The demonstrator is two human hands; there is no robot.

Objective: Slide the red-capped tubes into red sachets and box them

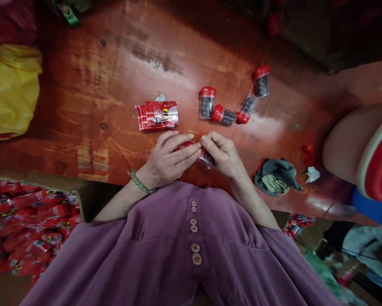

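1. Centre of the frame: the small container [207,158] is largely covered by the left hand [172,157] and the right hand [225,155] – only some red and a bit of dark-filled clear wall show
2. Above it, slightly left: the top packet of the red stack [161,114] hides most of those beneath, its print too small to read
3. Left edge: the yellow bag [10,93] is cut off, as is the heap of red packets [28,225] lower down
4. Right edge: the bucket [340,146] is cut off – it partly hides a blue object [374,212]
5. Upper right: dark shapes, too dim to tell
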